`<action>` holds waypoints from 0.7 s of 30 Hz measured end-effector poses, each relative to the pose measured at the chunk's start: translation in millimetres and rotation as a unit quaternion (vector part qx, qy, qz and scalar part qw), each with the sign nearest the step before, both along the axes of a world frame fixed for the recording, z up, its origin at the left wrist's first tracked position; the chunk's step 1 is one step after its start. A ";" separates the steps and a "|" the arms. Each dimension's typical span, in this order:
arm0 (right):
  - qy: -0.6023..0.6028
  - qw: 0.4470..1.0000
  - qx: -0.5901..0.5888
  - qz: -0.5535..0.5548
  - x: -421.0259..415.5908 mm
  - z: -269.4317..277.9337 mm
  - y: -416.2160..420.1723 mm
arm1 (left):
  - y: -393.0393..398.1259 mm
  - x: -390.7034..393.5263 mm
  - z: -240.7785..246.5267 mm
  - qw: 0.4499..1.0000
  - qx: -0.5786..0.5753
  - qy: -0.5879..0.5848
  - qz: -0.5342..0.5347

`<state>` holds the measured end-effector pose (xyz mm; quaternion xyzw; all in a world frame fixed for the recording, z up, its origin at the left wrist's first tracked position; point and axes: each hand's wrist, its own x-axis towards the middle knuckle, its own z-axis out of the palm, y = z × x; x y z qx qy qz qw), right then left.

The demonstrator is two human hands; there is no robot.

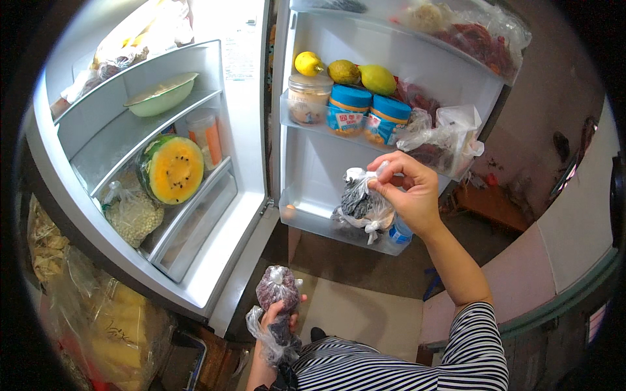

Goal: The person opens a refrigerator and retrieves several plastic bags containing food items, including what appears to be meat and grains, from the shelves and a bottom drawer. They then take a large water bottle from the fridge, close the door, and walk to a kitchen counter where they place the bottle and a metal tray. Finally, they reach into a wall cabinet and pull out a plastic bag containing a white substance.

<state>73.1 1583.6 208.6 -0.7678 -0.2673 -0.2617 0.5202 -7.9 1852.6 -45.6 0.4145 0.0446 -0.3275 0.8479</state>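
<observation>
My right hand (413, 188) pinches the knotted top of a transparent plastic bag (359, 198) with dark contents. That bag is at the lowest shelf (313, 222) of the refrigerator door; whether it rests there or hangs is hard to tell. Another knotted bag with pale contents (374, 217) sits against it, beside a blue-labelled container (401, 232). Lower down, in front of my body, my left hand (274, 315) grips a knotted plastic bag of small dark-red pieces (278, 288). A second bag with darker contents (279, 335) hangs below it, against the wrist.
Above, the middle door shelf (332, 124) holds peanut butter jars (348, 110), a lidded tub (309, 100) and lemon-like fruits (377, 79). An egg (289, 211) lies low. Inside the open refrigerator are a halved yellow watermelon (176, 171), a green bowl (164, 95) and bagged pale beads (133, 217).
</observation>
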 end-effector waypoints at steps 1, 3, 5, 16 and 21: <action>0.001 1.000 -0.002 -0.001 -0.5 -0.6 -0.2 | -0.4 0.4 1.9 1.000 0.002 0.000 0.002; 0.000 1.000 0.001 -0.002 -0.5 -2.2 -0.5 | -0.3 0.9 3.1 1.000 -0.001 -0.002 -0.001; 0.004 1.000 0.007 -0.001 0.3 -3.3 0.0 | 1.0 0.5 2.8 1.000 -0.009 -0.002 -0.003; 0.410 0.890 0.176 0.094 4.2 -35.6 -16.5 | 3.7 3.0 -9.8 0.999 -0.033 0.026 -0.006; 0.531 0.809 0.218 0.129 -1.2 -65.0 -11.7 | 3.2 2.1 -5.9 0.999 -0.049 0.014 -0.008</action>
